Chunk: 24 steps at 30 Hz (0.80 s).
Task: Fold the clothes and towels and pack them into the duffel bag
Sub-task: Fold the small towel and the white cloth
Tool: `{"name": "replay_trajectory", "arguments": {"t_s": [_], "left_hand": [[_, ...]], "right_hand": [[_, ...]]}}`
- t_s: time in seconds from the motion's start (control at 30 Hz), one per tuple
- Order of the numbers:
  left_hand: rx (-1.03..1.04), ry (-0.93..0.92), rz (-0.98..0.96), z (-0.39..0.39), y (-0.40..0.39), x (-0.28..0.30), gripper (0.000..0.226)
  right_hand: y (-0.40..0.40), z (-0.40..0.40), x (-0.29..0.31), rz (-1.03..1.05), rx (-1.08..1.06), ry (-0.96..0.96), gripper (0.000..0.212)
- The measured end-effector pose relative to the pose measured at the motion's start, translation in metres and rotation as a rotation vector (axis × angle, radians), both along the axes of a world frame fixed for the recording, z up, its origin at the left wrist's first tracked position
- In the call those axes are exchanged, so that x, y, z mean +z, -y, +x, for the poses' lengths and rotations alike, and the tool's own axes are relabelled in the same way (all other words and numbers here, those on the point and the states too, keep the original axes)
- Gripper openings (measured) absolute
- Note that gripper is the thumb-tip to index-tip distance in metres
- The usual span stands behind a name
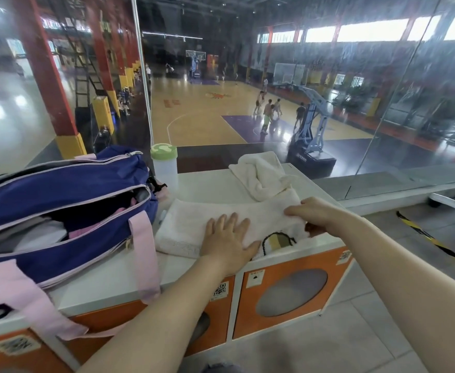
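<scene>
At frame centre, our left hand [227, 239] presses flat, fingers straight, on the folded white terry towel [183, 232] on the white surface [210, 185]; our right hand [311, 212] pinches its far edge.

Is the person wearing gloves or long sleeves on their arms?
No. The left hand and right hand are bare, with no gloves, rings or watch visible. Both forearms are uncovered as far as the picture shows, so no sleeves are in view.

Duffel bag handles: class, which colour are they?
Pale pink, on the dark blue duffel bag; handles show best in the head view.
</scene>
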<state>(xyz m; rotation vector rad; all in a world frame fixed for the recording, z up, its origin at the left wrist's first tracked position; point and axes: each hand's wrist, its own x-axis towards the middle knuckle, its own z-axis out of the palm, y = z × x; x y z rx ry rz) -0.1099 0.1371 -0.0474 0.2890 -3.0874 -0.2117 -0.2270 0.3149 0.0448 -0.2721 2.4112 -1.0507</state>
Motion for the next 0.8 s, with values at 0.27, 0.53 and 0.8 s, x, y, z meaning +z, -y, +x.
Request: {"name": "replay_trajectory", "arguments": {"t_s": [0.27,0.53,0.8], "left_hand": [[0.139,-0.474,0.610,0.026,0.035,0.014,0.044],[0.638,-0.645,1.212,0.063,0.097,0.026,0.030],[0.624,-0.632,1.699,0.071,0.117,0.040,0.033]], "right_hand": [[0.051,0.011,0.057,-0.200,-0.069,-0.032,0.019],[0.147,0.048,0.069,-0.153,0.127,-0.183,0.022],[0.226,0.096,0.034,-0.006,0.240,-0.233,0.019]]}}
